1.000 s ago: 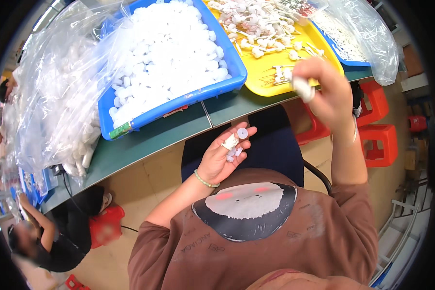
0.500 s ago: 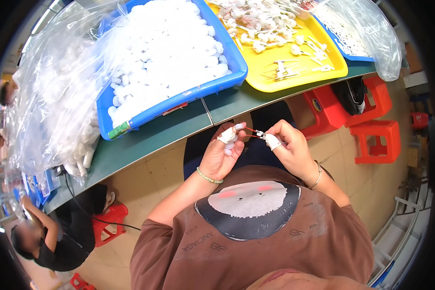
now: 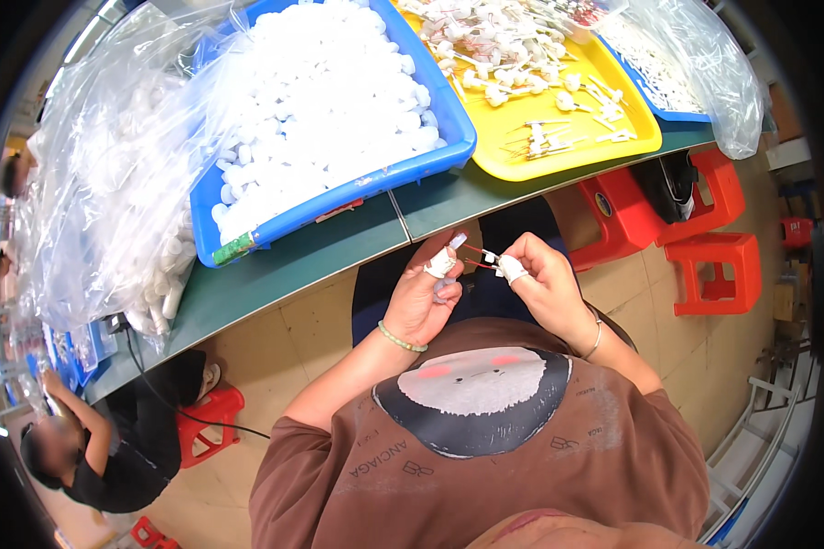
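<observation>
My left hand (image 3: pixel 421 306) is closed, pinching a small white plastic cap (image 3: pixel 459 240) at its fingertips. More whitish plastic pieces (image 3: pixel 445 289) sit against its curled fingers. Facing it, my right hand (image 3: pixel 551 291) is closed on a small part with thin red wires (image 3: pixel 472 247), which stretch across the gap towards the cap. Whether the wire ends enter the cap, I cannot tell. White wrapping covers both thumbs. Both hands are held over my lap, just off the near edge of the green table (image 3: pixel 288 279).
A blue tray (image 3: pixel 357 186) heaped with white caps stands ahead. Beside it, a yellow tray (image 3: pixel 522 169) holds wired white parts. Clear plastic bags (image 3: pixel 92 210) bulge at the left. Red stools (image 3: pixel 719 274) stand to the right. Another person (image 3: pixel 110 457) sits at the far left.
The cap in my left hand has tilted more upright, and the fingers around it have shifted slightly. My right hand keeps its grip on the wired part. The whole view has moved a little.
</observation>
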A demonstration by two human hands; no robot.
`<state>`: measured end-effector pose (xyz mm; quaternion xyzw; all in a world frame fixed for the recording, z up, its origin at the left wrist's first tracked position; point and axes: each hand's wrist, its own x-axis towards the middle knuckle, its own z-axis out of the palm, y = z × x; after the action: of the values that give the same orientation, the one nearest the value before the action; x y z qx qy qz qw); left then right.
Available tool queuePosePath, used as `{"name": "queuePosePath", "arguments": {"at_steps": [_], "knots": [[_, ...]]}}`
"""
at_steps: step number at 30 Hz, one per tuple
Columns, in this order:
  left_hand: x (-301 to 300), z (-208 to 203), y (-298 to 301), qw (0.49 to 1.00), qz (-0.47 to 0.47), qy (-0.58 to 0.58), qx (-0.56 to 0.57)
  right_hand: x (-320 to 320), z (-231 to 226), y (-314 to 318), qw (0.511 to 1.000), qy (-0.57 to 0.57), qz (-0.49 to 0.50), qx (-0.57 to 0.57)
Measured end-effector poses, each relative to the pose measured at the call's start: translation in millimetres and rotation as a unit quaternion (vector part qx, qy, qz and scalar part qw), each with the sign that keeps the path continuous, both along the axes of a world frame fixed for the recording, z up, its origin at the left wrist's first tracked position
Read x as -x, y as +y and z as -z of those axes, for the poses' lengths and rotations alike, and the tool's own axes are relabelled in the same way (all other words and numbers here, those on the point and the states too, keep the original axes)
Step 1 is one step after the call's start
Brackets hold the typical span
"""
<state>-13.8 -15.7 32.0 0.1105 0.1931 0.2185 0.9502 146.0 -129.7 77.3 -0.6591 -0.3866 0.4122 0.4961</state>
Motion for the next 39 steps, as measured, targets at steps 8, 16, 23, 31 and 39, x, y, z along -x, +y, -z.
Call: {"name": "queuePosePath", "arguments": {"at_steps": [8,16,23,31,39], "knots": [[-1,-2,-1,0.999,-0.006,0.028,-0.016,-1,-11,2,0.986,0.159,-0.017,0.041],[0,0,0,0.998,-0.001,0.035,-0.052,-7,-10,-1,0.986,0.157,-0.040,0.038],[-1,-8,2,0.995,-0.004,0.055,-0.087,-3,-11,-1,0.996,0.075,-0.030,0.023],[0,-4,0,0.996,-0.013,0.052,-0.076,-1,-1,-2,0.997,0.062,-0.050,0.005],[-1,-8,0,0.995,-0.014,0.048,-0.083,1,0,-1,0.998,0.053,-0.018,-0.025]]}}
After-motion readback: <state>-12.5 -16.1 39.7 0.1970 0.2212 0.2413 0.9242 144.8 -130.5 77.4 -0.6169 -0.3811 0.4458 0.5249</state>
